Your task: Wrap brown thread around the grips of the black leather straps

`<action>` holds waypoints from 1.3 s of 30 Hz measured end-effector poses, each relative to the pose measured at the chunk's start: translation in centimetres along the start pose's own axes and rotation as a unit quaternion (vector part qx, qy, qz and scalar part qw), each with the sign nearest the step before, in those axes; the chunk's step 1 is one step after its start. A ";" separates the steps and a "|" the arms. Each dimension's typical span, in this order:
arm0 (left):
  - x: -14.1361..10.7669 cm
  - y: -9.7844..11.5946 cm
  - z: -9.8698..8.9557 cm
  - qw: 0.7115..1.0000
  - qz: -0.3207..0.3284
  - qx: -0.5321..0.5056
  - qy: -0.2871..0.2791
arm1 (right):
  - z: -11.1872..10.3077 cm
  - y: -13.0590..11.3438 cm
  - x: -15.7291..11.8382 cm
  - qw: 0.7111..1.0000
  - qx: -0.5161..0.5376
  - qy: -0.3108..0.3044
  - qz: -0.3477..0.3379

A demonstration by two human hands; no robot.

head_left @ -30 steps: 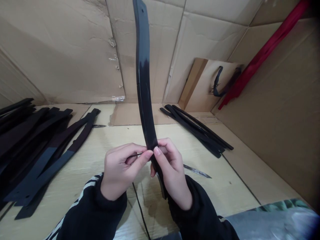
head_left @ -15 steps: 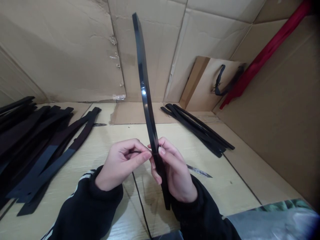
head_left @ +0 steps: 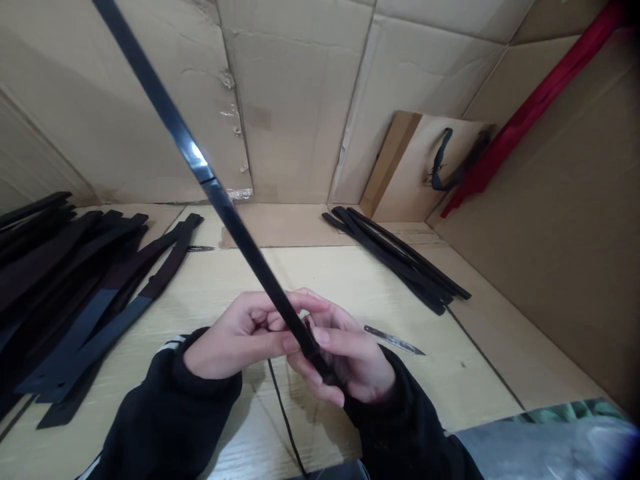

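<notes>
A long glossy black strip (head_left: 240,233) slants from the top left down into both hands, its lower end in my right hand (head_left: 350,350). The fingers of my right hand are wrapped round it. My left hand (head_left: 245,337) is closed beside the strip, fingertips meeting it and the right fingers. A thin black cord (head_left: 283,407) runs from under my left hand to the bottom edge; within the fingers it is mostly hidden. Just right of my right hand, a small pointed blade (head_left: 395,340) lies on the pale table (head_left: 430,373).
Many dark strips (head_left: 100,287) are piled at the left. Several black strips (head_left: 395,257) lie at the back right, before a paper bag (head_left: 425,160). Cardboard walls (head_left: 300,100) enclose the table; red cloth (head_left: 530,113) hangs right. Clear plastic (head_left: 550,440) covers the lower right corner.
The black strip has tilted over to the left, its upper end now beyond the frame. Both hands have drawn closer together and lower, and more of the blade shows.
</notes>
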State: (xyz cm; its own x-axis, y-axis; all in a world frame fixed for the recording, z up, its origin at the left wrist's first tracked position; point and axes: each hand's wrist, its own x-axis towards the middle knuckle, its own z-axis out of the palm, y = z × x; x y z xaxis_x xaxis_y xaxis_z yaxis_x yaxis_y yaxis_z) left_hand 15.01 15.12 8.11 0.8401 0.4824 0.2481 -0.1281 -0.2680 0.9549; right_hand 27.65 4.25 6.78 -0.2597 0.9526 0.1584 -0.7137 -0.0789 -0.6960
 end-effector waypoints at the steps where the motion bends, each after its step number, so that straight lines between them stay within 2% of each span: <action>1: 0.0 0.1 0.0 0.999 -0.008 -0.011 -0.037 | -0.1 0.0 0.0 1.000 0.008 -0.008 0.004; 3: -0.1 0.0 0.0 0.996 -0.021 -0.036 -0.075 | -0.3 0.1 0.1 1.000 0.021 -0.017 0.006; 7: 0.0 -0.4 0.4 0.996 -0.039 -0.056 -0.049 | -0.3 0.1 0.3 0.999 0.029 -0.009 -0.022; 12: 0.0 -0.4 0.8 0.999 -0.038 -0.025 -0.013 | -0.1 0.1 0.6 0.994 -0.037 0.070 -0.075; 16: 0.2 -0.4 0.8 0.999 -0.053 -0.012 0.001 | 0.2 0.3 0.7 0.966 -0.147 0.160 -0.138; 18: 0.3 -0.5 0.7 0.998 -0.057 0.009 0.030 | 0.3 0.4 0.6 0.932 -0.225 0.223 -0.176; 20: 0.5 -0.5 0.5 0.997 -0.065 0.018 0.049 | 0.4 0.5 0.5 0.878 -0.324 0.276 -0.217; 23: 0.7 -0.6 0.4 0.995 -0.068 0.030 0.073 | 0.3 1.0 0.4 0.782 -0.476 0.309 -0.257; 25: 0.8 -0.6 0.4 0.994 -0.061 0.042 0.083 | 0.2 1.2 0.5 0.732 -0.542 0.313 -0.269; 27: 0.8 -0.7 0.5 0.993 -0.054 0.051 0.091 | 0.2 1.4 0.6 0.705 -0.572 0.315 -0.276; 29: 0.7 -0.8 0.7 0.992 -0.046 0.059 0.099 | 0.2 1.5 0.7 0.692 -0.577 0.325 -0.287; 31: 0.6 -0.8 0.8 0.991 -0.042 0.068 0.106 | 0.1 1.5 0.8 0.691 -0.568 0.340 -0.289; 32: 0.6 -0.9 0.9 0.991 -0.043 0.073 0.108 | 0.1 1.5 0.9 0.700 -0.556 0.347 -0.283; 36: 0.6 -0.8 1.0 0.990 -0.049 0.083 0.106 | -0.1 1.6 1.2 0.774 -0.463 0.361 -0.239; 39: 0.8 -0.7 1.0 0.988 -0.052 0.084 0.117 | -0.2 1.5 1.4 0.823 -0.369 0.363 -0.234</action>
State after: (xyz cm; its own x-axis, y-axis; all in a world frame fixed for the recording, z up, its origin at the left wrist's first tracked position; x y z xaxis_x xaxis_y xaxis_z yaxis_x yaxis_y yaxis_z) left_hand 16.30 14.90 7.46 0.6973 0.6883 0.2002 0.0578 -0.3324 0.9414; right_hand 26.34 5.57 5.78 0.5800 0.7730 0.2569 0.0348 0.2916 -0.9559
